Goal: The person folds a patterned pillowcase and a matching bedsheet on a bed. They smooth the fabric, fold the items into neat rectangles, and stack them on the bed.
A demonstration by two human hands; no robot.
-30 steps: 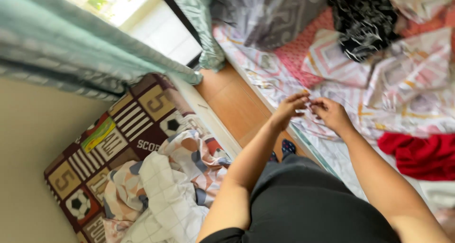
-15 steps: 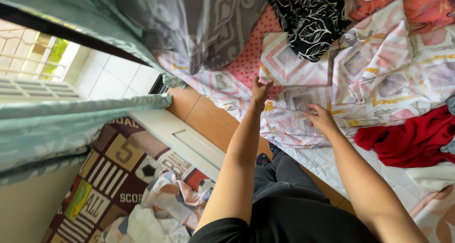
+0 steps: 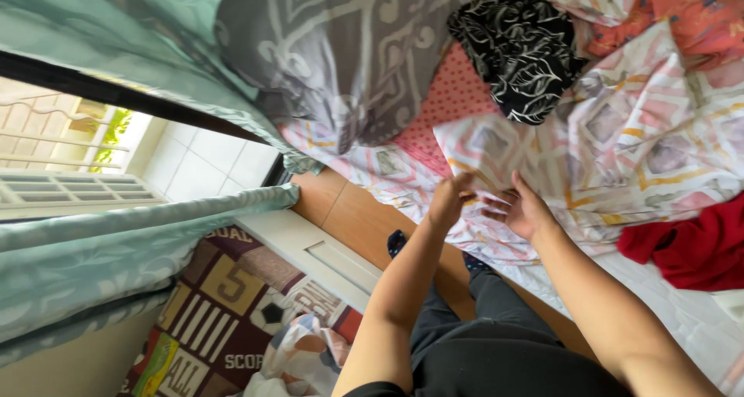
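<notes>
Since the earlier frame, your left hand [image 3: 449, 201] and right hand [image 3: 524, 209] shifted toward frame centre, both pinching the patterned sheet [image 3: 620, 141] edge.

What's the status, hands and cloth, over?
Left hand and right hand both gripping the edge of the patterned sheet on the bed. Black garment and red garment lie on it nearby.

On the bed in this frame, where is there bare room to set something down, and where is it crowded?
Bare white mattress shows below the red garment, right of the right hand. The wooden bed frame left of the left hand is uncovered too. Crowded: the patterned sheet, black printed cloth and grey pillow fill the rest.
</notes>
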